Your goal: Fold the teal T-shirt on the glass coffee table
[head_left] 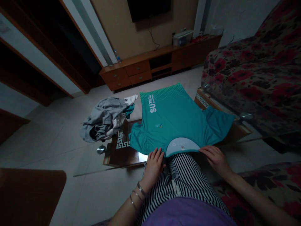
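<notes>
A teal T-shirt (174,116) with white "SUZHOU" lettering lies spread out on a glass-topped coffee table (118,153). Its collar faces me and its hem points away. Both sleeves are out to the sides, with some creases in them. My left hand (154,164), bracelets at the wrist, has its fingers closed over the shirt's edge left of the neckline; the thumb is partly hidden. At the right end of the neckline, my right hand (215,157) pinches the edge between thumb and fingers. The pale inside of the collar shows between my hands.
A heap of grey and white clothes (105,114) sits on the table's left end. Beyond is a wooden TV cabinet (138,70) bearing a plastic box (182,38) and a bottle (118,58). A floral sofa (244,69) stands right. A brown panel (30,191) is at lower left.
</notes>
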The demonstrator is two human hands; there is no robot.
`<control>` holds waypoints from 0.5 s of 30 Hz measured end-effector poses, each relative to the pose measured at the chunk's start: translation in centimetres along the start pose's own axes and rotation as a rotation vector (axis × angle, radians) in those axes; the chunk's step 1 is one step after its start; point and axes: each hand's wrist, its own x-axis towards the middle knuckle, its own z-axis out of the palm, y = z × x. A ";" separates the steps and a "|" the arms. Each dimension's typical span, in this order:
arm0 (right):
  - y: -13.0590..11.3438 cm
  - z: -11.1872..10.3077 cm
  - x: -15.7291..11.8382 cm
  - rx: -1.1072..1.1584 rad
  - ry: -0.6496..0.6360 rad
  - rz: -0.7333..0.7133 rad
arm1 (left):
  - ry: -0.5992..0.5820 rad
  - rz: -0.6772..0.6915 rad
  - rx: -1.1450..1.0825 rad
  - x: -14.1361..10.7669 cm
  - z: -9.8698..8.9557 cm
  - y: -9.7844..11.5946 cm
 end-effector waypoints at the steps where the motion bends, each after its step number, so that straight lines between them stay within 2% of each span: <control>1: 0.2 0.0 -0.1 0.009 0.007 -0.005 | -0.005 0.008 0.005 -0.2 0.1 0.0; 7: 0.3 -0.8 0.1 0.098 0.000 -0.036 | 0.060 0.062 0.005 -1.3 0.4 -0.4; 13: -0.5 -0.8 0.2 0.118 0.006 -0.006 | 0.202 0.032 -0.092 -0.1 0.3 -1.5; 15: -0.5 -0.7 0.3 0.121 0.011 0.011 | 0.238 0.060 -0.124 0.1 0.4 -1.8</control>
